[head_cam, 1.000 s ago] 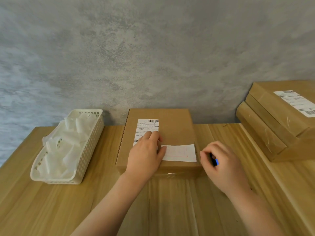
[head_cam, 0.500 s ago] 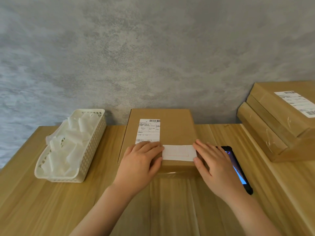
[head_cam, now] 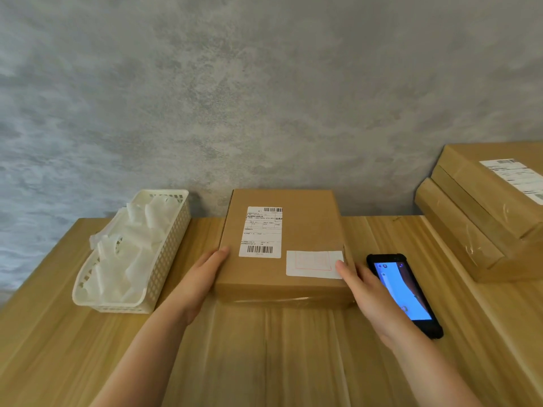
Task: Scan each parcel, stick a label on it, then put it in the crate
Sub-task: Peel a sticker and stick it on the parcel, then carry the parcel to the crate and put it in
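A flat brown cardboard parcel (head_cam: 308, 230) lies on the wooden table (head_cam: 264, 348) against the wall. It carries a printed shipping label (head_cam: 260, 232) with barcodes and a plain white label (head_cam: 313, 263) near its front right corner. My left hand (head_cam: 202, 277) grips the parcel's left side. My right hand (head_cam: 364, 292) grips its right side, thumb on the white label's edge. A black handheld scanner (head_cam: 407, 289) with a lit blue screen lies on the table just right of my right hand.
A white plastic basket (head_cam: 164, 259) with several white label backings stands at the left. A stack of brown parcels (head_cam: 482, 218) sits on a raised wooden surface at the right. The grey wall runs close behind the parcel.
My right hand has put the scanner down on the table. Both hands have slid off the parcel's top to its left and right sides, uncovering the shipping label.
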`<state>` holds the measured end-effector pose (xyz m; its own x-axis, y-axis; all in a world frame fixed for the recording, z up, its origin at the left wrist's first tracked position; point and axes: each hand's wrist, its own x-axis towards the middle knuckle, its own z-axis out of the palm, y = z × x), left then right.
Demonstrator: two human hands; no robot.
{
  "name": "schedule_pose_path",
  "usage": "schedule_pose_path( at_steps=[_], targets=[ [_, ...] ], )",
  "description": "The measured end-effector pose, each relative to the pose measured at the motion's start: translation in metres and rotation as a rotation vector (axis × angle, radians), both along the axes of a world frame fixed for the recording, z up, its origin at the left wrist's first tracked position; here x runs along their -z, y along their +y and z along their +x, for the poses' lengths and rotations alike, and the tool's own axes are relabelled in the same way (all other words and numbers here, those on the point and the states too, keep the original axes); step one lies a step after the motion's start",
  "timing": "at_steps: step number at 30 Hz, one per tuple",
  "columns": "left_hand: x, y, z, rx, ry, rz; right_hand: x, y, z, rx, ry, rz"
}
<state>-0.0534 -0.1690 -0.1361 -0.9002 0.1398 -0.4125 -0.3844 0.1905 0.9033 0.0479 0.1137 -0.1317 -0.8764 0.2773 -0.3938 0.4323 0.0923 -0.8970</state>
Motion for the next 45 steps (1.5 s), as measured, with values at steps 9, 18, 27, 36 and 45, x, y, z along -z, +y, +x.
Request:
schedule_pose_path(
  at_steps=[9, 18, 27, 36, 45],
  targets=[
    [0.000, 0.011, 0.013, -0.121, -0.063, 0.308, 0.002, 0.001, 0.003, 0.062, 0.103, -0.232],
    [-0.016, 0.020, 0.048, -0.187, -0.040, 0.532, -0.025, 0.015, 0.006, 0.007, 0.170, -0.534],
    [-0.054, -0.027, 0.117, -0.375, 0.163, 0.482, -0.071, -0.025, -0.003, -0.268, 0.242, -0.493],
    [-0.053, -0.154, 0.217, -0.675, 0.307, 0.381, -0.088, -0.174, -0.003, -0.683, 0.191, -0.478],
    [-0.019, -0.327, 0.331, -1.018, 0.301, 0.419, -0.059, -0.397, 0.036, -0.978, 0.085, -0.422]
  ],
)
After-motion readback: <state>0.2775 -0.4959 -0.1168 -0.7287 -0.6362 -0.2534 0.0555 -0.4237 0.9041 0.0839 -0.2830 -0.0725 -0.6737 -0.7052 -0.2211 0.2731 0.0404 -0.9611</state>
